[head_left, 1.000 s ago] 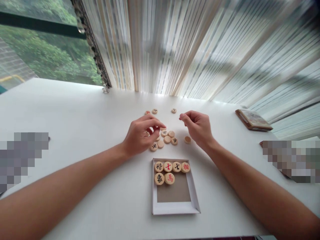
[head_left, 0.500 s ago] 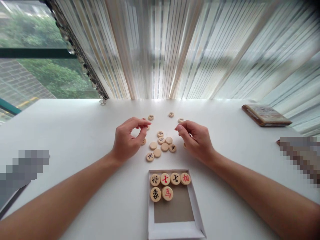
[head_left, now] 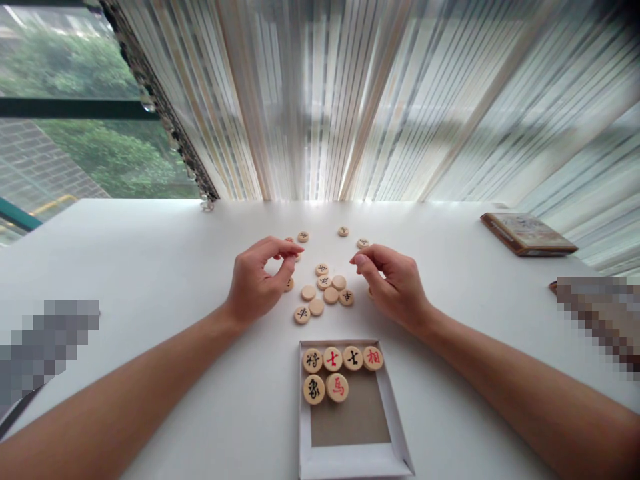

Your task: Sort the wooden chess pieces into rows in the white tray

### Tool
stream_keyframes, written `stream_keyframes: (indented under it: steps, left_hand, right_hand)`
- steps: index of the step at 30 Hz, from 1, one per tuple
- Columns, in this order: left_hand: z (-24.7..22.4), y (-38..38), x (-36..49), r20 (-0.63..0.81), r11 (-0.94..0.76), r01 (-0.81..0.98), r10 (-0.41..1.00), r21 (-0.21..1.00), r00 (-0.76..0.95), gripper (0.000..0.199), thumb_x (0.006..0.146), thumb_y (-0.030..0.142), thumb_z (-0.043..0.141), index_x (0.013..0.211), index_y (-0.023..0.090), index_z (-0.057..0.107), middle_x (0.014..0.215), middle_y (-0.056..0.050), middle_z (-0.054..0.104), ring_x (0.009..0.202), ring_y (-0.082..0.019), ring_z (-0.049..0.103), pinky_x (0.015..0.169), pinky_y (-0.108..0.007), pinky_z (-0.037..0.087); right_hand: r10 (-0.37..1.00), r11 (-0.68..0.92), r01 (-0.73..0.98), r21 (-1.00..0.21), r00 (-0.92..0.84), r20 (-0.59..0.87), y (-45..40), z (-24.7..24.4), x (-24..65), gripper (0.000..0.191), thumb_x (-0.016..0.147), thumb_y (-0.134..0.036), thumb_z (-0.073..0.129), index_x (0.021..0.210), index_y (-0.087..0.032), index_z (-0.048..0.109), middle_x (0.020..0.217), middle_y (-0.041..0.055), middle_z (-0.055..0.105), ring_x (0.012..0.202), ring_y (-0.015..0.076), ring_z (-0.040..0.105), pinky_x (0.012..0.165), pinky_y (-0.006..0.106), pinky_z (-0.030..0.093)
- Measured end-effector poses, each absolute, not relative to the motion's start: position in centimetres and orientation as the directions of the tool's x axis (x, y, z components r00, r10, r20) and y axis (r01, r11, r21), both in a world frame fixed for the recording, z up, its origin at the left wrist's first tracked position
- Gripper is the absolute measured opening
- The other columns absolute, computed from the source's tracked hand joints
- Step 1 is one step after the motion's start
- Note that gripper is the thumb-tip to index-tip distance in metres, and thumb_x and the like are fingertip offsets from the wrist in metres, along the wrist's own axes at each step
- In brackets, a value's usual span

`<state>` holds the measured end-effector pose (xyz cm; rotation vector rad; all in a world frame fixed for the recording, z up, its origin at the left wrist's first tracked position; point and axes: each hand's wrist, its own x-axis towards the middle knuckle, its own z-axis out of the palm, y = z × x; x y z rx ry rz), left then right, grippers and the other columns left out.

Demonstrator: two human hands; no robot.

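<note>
My left hand [head_left: 257, 277] hovers over the left side of a group of round wooden xiangqi pieces [head_left: 324, 282]. Its thumb and index finger curve towards each other with a small gap, and nothing shows between them. Opposite it, my right hand [head_left: 393, 280] has curled fingers, the thumb tip against the index finger; no piece is visible in it. Some pieces lie face down, others show black characters. Each hand partly hides pieces beside it. Nearer to me, a shallow white box [head_left: 350, 460] holds a row of pieces and, below it, a black piece [head_left: 314, 389] and a red piece [head_left: 338, 387].
Farther back lie a few loose pieces, one [head_left: 343, 231] near the middle. A flat brown box [head_left: 530, 233] rests at the right on the white table [head_left: 175, 267]. Blurred-out items sit at both side edges. A striped curtain [head_left: 310, 100] hangs behind.
The view has shifted very slightly. Both hands keep the same pose, and the pieces and box stay where they were.
</note>
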<state>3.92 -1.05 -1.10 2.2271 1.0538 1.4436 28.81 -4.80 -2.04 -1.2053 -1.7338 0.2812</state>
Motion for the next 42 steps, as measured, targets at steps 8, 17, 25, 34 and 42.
stream_keyframes:
  steps: [8,17,25,34,42]
  left_hand:
    - [-1.17,-0.76,3.93,0.643,-0.667,0.424,0.733,0.613,0.224,0.016,0.093,0.014,0.065,0.096,0.016,0.080,0.092,-0.006,0.082,0.090,-0.019,0.075,0.082,-0.030,0.056]
    - [-1.19,-0.73,3.97,0.604,-0.635,0.443,0.763,0.633,0.232,0.017,0.091,0.016,0.065,0.097,0.017,0.081,0.094,-0.006,0.082,0.089,-0.020,0.075,0.083,-0.031,0.056]
    - [-1.28,-0.63,3.89,0.590,-0.626,0.457,0.771,0.631,0.240,0.018,0.091,0.017,0.064,0.096,0.018,0.081,0.095,-0.006,0.082,0.088,-0.020,0.074,0.083,-0.032,0.056]
    - [-1.32,-0.65,3.92,0.590,-0.623,0.461,0.772,0.631,0.237,0.018,0.091,0.016,0.065,0.096,0.019,0.081,0.096,-0.006,0.083,0.088,-0.020,0.075,0.084,-0.033,0.057]
    - [-1.30,-0.62,3.95,0.589,-0.626,0.451,0.772,0.636,0.240,0.017,0.090,0.018,0.065,0.097,0.017,0.081,0.094,-0.007,0.083,0.089,-0.021,0.075,0.083,-0.034,0.056]
  right_hand:
    - [0.820,0.483,0.588,-0.649,-0.043,0.571,-4.80,-1.97,28.81,0.024,0.101,-0.031,0.057,0.083,-0.020,0.069,0.070,0.0023,0.069,0.062,0.0174,0.060,0.063,0.031,0.044]
    - [0.837,0.463,0.570,-0.679,-0.031,0.546,-4.95,-1.86,28.80,0.023,0.101,-0.031,0.057,0.083,-0.020,0.069,0.068,0.0014,0.066,0.059,0.0166,0.058,0.059,0.030,0.042]
    - [0.849,0.450,0.566,-0.691,-0.030,0.528,-5.03,-1.83,28.77,0.025,0.102,-0.033,0.057,0.083,-0.020,0.068,0.068,0.0018,0.065,0.057,0.0162,0.057,0.056,0.029,0.041]
    - [0.844,0.451,0.585,-0.675,-0.033,0.535,-5.04,-1.66,28.74,0.025,0.101,-0.033,0.057,0.082,-0.021,0.069,0.069,0.0023,0.068,0.058,0.0165,0.059,0.058,0.029,0.044]
    - [0.852,0.447,0.568,-0.691,-0.035,0.523,-5.03,-1.83,28.83,0.026,0.102,-0.034,0.058,0.083,-0.021,0.069,0.067,0.0022,0.065,0.055,0.0158,0.057,0.053,0.028,0.041]
